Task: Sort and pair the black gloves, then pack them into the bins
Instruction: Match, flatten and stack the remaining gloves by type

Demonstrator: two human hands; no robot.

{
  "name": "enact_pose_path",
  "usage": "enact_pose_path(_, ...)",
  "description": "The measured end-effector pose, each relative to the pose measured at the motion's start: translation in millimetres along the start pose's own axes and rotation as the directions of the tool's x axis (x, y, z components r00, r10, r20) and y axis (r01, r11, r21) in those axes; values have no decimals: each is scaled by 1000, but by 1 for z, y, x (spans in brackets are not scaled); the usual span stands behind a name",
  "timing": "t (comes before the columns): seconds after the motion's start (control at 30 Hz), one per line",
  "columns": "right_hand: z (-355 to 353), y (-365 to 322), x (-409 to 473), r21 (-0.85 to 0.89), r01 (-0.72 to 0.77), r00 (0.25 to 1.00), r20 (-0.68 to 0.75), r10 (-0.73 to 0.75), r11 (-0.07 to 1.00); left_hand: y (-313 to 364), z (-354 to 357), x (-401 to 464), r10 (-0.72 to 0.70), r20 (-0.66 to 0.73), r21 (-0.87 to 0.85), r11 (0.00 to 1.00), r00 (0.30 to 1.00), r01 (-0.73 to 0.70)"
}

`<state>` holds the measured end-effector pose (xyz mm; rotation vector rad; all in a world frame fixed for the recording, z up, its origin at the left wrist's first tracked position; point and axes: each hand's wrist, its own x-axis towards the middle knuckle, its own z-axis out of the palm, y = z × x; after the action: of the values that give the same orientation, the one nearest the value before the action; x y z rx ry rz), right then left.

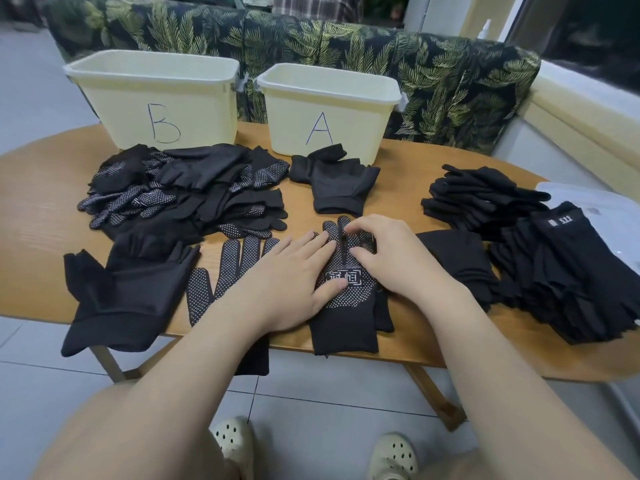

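Pairing stage – left hand (294, 275) flat on dotted glove (346, 289), right hand (388, 254) pinching its fingers; piles (187, 195) unsorted, bins (329, 112) look empty – packing not started.

Wooden table (41, 216), rounded ends, before me. On it, upper left: cream bin marked B (156, 102); upper centre: cream bin marked A (329, 110). Left: heap of dotted and plain black gloves (187, 192). Lower left: plain gloves (124, 299) overhanging the edge. Centre: dotted glove (346, 306) under my hands, another dotted glove (225, 271) just left. Right: stacked black gloves (561, 271).
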<state>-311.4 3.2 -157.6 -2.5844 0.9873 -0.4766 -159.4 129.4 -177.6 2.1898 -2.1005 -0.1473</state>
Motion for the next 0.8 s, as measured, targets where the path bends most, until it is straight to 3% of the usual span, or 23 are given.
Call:
enact_pose_path(0.17,0,0,5,68,-6,998,-61,11,998,0,4,-1,-18,-8,-14,1000,1000,18)
enact_pose_path(0.27,-1,0,4,11,21,990,-141,-19,1000,1,5,-2,-20,-14,-13,1000,1000,20)
enact_pose_path(0.5,11,2,-9,-128,25,998,-62,-33,992,1,5,-2,-23,-2,-17,1000,1000,23)
enact_pose_path(0.8,6,-6,-29,-1,-47,982,-182,46,999,1,6,-2,-18,-20,-23,1000,1000,17)
